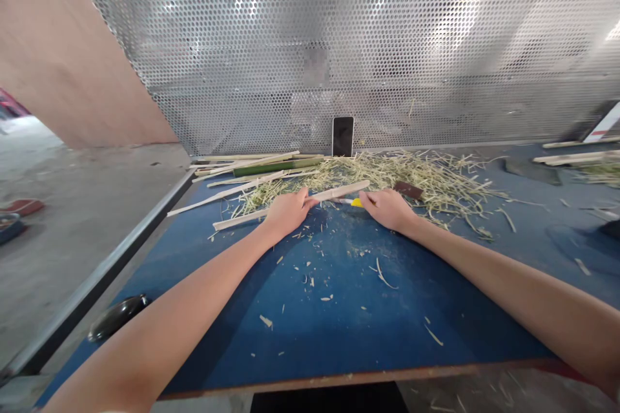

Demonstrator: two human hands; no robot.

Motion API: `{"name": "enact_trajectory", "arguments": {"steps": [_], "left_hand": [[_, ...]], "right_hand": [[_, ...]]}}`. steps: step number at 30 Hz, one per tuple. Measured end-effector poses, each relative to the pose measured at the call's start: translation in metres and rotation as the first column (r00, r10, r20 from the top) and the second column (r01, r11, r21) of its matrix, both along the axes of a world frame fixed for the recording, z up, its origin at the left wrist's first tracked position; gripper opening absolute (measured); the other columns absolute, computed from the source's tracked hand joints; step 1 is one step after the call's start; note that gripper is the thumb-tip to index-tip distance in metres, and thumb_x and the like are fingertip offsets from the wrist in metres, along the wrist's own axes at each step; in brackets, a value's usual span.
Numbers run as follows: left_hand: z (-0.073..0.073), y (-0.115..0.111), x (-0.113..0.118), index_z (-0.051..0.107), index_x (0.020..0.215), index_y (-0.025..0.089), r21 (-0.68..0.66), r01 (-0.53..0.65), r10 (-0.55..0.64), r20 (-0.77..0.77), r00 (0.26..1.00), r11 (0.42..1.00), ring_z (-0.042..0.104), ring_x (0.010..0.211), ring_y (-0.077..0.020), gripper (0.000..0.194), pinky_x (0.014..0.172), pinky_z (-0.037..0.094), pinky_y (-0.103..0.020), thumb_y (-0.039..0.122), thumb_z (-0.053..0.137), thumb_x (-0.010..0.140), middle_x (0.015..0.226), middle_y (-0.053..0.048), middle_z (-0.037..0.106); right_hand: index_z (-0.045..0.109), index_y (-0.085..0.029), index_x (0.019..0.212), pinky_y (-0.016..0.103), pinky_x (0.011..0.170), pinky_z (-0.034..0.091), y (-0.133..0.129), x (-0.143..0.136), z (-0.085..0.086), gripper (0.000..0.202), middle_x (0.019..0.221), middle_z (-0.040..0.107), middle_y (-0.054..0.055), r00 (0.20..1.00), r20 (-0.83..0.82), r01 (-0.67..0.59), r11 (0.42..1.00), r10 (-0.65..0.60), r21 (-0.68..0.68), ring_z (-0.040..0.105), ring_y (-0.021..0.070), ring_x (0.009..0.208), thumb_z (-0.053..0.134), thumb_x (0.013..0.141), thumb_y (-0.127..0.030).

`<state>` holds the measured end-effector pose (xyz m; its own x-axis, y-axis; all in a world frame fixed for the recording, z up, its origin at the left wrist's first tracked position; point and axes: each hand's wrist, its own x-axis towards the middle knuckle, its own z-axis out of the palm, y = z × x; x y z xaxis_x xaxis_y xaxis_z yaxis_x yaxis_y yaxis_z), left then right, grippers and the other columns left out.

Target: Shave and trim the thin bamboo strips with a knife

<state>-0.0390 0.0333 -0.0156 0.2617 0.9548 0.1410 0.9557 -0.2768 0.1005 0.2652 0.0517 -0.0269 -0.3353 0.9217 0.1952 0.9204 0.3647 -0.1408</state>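
Observation:
My left hand (287,212) is closed around a pale split bamboo strip (343,190). One end of the strip reaches out to the lower left behind the hand, and the other tilts slightly up to the right. In my closed right hand (388,209) is a small knife with a yellow handle (357,202). Its thin blade points left and lies just below the strip; whether the two touch I cannot tell. Behind both hands is a heap of thin bamboo shavings (416,170), with a brown block (408,190) lying in it near my right hand.
Several bamboo strips (227,193) and a green bamboo piece (271,166) lie at the back left. A phone (343,136) leans on the perforated metal screen (261,64). A dark glossy object (119,317) sits by my left forearm. Chips dot the blue tabletop (339,335).

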Motion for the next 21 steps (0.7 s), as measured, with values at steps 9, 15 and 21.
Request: {"name": "enact_trajectory", "arguments": {"steps": [9,15,21], "left_hand": [[0.0059,-0.0031,0.0026,0.068,0.127,0.019,-0.029,-0.009,0.009,-0.003,1.0,1.0,0.08,0.094,-0.0334,0.045,0.082,0.052,-0.036,0.057,0.044,0.119,0.095,-0.014,0.082],[0.0036,-0.0022,0.0016,0.069,0.128,0.019,-0.031,-0.007,0.008,0.005,1.0,0.999,0.079,0.093,-0.0337,0.046,0.081,0.052,-0.037,0.057,0.043,0.118,0.094,-0.014,0.082],[0.0041,-0.0018,0.0017,0.069,0.127,0.019,-0.03,-0.004,0.004,0.014,1.0,1.0,0.079,0.095,-0.0338,0.046,0.082,0.052,-0.037,0.056,0.044,0.118,0.097,-0.014,0.082]], "right_hand": [[0.072,-0.023,0.074,0.038,0.069,0.038,0.0054,0.0031,-0.0005,0.063,0.078,0.077,0.012,0.999,0.026,0.02,1.0,-0.02,0.008,0.069,0.0266,0.073,0.032,0.117,-0.047],[0.073,-0.023,0.075,0.038,0.069,0.038,0.0064,0.0043,-0.0019,0.063,0.078,0.077,0.012,0.999,0.031,-0.007,1.0,0.007,0.007,0.068,0.0266,0.074,0.033,0.118,-0.047],[0.07,-0.023,0.071,0.037,0.067,0.036,0.0057,0.0039,-0.0006,0.062,0.074,0.074,0.011,0.999,-0.003,0.035,0.999,-0.035,0.008,0.066,0.0256,0.07,0.035,0.116,-0.047]]}}
